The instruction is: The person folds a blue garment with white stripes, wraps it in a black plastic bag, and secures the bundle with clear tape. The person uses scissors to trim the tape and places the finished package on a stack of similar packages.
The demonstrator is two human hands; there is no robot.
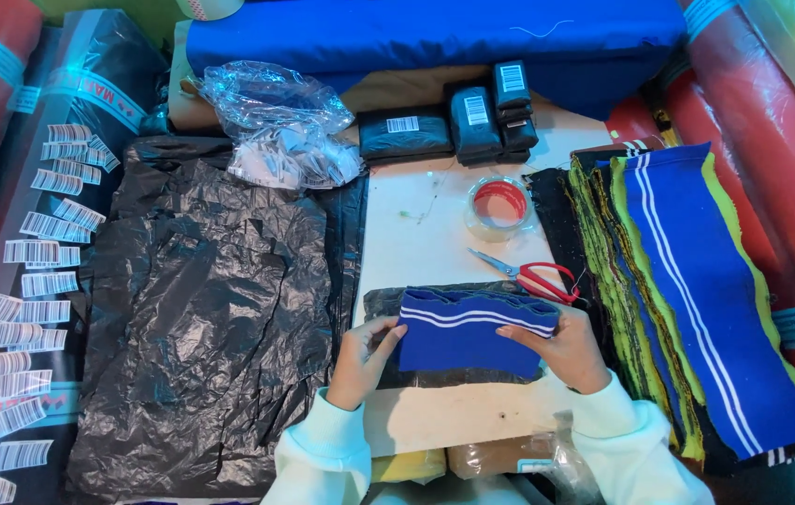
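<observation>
Lower centre of the frame: left hand pinching the left edge of a folded blue knit band, thumb on top, fingers curled beneath; right hand gripping the band's right end, fingers spread over the fabric; both closed on the same piece, held flat between them just above a white tabletop; 2 white stripes along the band's upper edge; pale mint sleeves at the bottom of the frame.

Under the band, touching it, a dark plastic bag, partly hidden; just above right of the right hand, red-handled scissors, blades toward upper left; higher up, centre, a roll of clear tape with a red core; behind that, 4 or so small black wrapped packs with white labels; top of the frame, a blue fabric bolt.

Right side: a fanned stack of striped bands, blue with white stripes on top, yellow-green and black edges beneath; near the right hand, not touching.

Left of centre: crumpled black plastic sheeting; above it, a clear bag of small white tags; far left, rows of white label stickers on dark wrapped rolls; red wrapped rolls at both outer edges.
</observation>
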